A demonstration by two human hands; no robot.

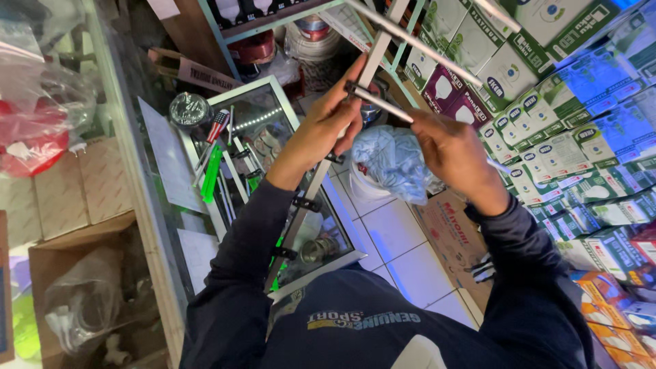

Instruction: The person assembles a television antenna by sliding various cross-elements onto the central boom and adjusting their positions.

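Along the right wall, stacked bulb boxes (574,137) hem the person into a narrow aisle, so the long aluminium antenna boom (321,171) runs slantwise from the lap up over the glass display case (263,123). Left hand (324,130) is wrapped around the boom, steadying it. Right hand (451,147) pinches a thin cross rod (383,102) between closed fingers, seemingly to line it up at the black clip (352,87) on the boom.

floor (400,236): white tiles | on it: flattened cardboard box (447,236) by right edge, white bucket (369,188) with blue cloth bag (393,160) on top | glass display case (270,126): metal-framed, screwdrivers (213,164) inside | left worktop (65,198): red bagged item (31,133)
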